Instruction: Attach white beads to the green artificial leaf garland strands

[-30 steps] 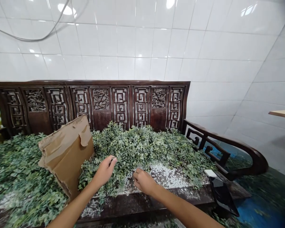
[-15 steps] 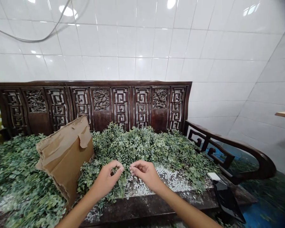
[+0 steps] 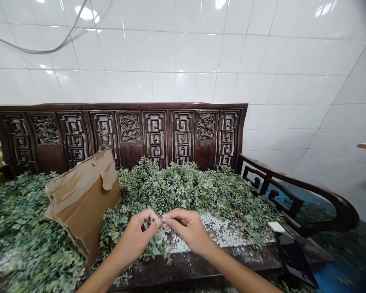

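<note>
Meeting at the fingertips, two bare hands hover over a glossy dark-brown carved wooden bench [image 3: 171,270]: the left hand [image 3: 138,234], as far as can be made out, pinches a slim sprig of small matt green leaves [image 3: 158,244] hanging at six o'clock from the join; the right hand [image 3: 190,230] bends fingers to thumb, but whether it grasps anything I cannot tell. Tiny white loose pieces [image 3: 225,232] lie at three o'clock, partly hidden by that hand. Dense, frilly green foliage [image 3: 177,183] heaps at twelve; ragged-edged brown cardboard [image 3: 88,203], torn in layers, masks some backrest at ten.
</note>
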The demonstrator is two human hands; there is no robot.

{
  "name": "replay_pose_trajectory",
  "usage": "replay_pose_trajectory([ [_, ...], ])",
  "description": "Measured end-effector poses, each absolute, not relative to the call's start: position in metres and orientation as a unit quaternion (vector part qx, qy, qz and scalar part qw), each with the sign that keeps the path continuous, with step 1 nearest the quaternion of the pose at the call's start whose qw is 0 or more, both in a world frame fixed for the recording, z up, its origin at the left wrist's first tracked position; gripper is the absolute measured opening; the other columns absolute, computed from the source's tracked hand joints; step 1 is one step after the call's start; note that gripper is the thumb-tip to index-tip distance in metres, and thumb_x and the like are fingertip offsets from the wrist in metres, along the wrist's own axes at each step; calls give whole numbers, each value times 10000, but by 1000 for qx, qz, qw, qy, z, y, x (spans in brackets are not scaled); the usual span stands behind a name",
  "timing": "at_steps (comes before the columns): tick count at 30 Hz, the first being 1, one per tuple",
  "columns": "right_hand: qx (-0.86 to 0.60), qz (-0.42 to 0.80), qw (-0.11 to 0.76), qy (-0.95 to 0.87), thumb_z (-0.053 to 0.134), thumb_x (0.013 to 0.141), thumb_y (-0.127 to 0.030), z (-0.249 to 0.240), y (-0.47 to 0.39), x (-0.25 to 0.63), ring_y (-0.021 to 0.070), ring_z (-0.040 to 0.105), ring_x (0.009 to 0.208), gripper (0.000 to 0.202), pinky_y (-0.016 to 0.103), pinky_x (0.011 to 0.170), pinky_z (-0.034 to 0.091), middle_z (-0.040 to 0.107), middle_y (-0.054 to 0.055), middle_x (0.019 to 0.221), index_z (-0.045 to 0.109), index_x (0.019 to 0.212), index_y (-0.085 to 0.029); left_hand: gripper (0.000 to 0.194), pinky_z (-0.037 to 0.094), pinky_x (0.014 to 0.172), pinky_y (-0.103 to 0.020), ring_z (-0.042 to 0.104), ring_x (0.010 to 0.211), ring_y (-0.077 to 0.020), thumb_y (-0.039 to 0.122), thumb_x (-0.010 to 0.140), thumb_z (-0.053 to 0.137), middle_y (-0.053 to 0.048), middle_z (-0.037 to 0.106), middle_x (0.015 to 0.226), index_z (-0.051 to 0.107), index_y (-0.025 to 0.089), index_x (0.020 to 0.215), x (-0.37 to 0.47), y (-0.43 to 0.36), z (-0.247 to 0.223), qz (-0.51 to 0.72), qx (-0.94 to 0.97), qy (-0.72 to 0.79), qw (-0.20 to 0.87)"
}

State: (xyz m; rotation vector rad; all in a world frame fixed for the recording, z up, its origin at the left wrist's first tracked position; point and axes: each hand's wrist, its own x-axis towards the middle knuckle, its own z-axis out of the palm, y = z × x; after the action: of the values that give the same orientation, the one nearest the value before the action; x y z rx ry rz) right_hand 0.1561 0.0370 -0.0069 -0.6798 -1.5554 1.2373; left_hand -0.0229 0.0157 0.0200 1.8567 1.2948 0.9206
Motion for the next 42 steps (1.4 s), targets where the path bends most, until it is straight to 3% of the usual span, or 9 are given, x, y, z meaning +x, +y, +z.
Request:
replay_pose_trajectory([
  [19, -289, 565, 499, -590, 757, 745, -358, -13, 37, 148, 164, 679, 662, 211, 308, 689, 561, 728, 29, 684, 750, 832, -166, 336, 394, 630, -248, 458, 651, -158, 497, 824, 457, 26, 460, 628, 478, 215, 644, -20, 15, 14, 372, 689, 508, 359],
  [30, -297, 572, 493, -584, 749, 754, -372, -9, 33, 147, 169, 687, 681, 229, 297, 690, 565, 732, 43, 697, 736, 815, -152, 272, 299, 591, -236, 354, 619, -136, 402, 831, 432, 65, 330, 617, 352, 226, 639, -18, 13, 15, 360, 672, 519, 386],
  [42, -303, 562, 493, -592, 730, 775, -372, -13, 32, 145, 172, 687, 693, 216, 284, 690, 547, 732, 41, 706, 732, 810, -158, 274, 296, 582, -242, 354, 610, -135, 412, 818, 442, 63, 354, 602, 374, 222, 632, -18, 12, 14, 371, 663, 516, 395],
])
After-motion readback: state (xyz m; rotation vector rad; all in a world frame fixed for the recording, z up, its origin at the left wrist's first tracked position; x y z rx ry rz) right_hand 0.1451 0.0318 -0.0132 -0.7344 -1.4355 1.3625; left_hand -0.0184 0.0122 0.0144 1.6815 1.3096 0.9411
